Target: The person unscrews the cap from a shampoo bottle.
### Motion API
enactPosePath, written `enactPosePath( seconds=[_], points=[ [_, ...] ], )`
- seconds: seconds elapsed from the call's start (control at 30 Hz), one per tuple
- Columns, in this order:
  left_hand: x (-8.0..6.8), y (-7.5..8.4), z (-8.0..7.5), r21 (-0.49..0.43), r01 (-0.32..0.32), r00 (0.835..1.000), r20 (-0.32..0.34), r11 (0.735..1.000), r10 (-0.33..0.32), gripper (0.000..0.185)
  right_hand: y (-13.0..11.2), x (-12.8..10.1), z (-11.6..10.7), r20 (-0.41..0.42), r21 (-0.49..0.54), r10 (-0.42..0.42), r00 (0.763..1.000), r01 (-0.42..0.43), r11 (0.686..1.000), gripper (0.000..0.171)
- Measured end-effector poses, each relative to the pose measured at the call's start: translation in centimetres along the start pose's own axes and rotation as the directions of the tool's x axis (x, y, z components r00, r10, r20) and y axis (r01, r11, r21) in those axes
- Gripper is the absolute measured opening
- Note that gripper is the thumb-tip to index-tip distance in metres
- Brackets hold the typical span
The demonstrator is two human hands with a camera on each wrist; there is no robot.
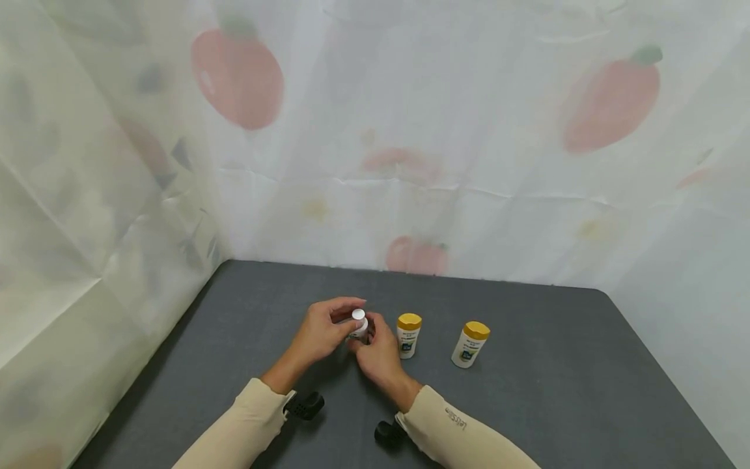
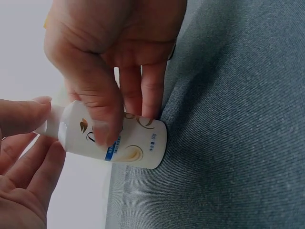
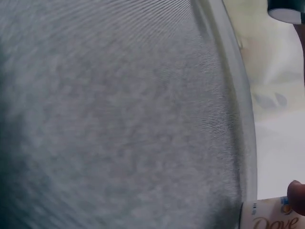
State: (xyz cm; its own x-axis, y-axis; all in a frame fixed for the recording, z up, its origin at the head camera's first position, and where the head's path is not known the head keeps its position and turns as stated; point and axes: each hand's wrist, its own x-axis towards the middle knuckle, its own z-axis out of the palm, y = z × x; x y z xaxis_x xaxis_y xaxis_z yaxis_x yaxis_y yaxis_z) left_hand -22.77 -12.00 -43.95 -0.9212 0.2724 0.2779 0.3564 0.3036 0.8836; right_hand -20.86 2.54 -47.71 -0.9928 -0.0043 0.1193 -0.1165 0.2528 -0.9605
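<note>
Both forearms, in cream sleeves, reach in from the six o'clock edge of the dark grey tabletop (image 1: 586,365) and meet near its middle around a small white bottle (image 1: 359,326) that stands upright on its base. The right hand (image 1: 379,355) comes in from about five o'clock of the bottle, wrist low to the tabletop, and holds the bottle's body: in the left wrist view its thumb (image 2: 97,107) lies across the printed label while two fingers curl behind, their tips down near the tabletop. The left hand (image 1: 319,333) arrives from about eight o'clock with its wrist raised; its grip is a narrow pinch, thumb and fingertips (image 2: 26,114) closing on the bottle's white cap (image 1: 359,314), palm arched above and to the side.

At three o'clock of the white bottle stand two more bottles with yellow caps, the nearer one (image 1: 408,335) just beside the right hand's knuckles, the farther one (image 1: 469,344) well apart from both hands and leaning a little. The right wrist view is blurred and shows mostly tabletop, with what seems to be the white bottle's label at its lower right corner.
</note>
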Motion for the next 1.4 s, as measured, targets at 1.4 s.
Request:
enactPosePath(
  seconds=[1.4],
  points=[
    [-0.6, 4.9, -2.7, 0.015, 0.006, 1.0, 0.023, 1.0, -0.006, 0.027, -3.8, -2.1, -1.9, 0.089, -0.015, -0.146, 0.985, 0.148, 0.989, 0.04]
  ],
)
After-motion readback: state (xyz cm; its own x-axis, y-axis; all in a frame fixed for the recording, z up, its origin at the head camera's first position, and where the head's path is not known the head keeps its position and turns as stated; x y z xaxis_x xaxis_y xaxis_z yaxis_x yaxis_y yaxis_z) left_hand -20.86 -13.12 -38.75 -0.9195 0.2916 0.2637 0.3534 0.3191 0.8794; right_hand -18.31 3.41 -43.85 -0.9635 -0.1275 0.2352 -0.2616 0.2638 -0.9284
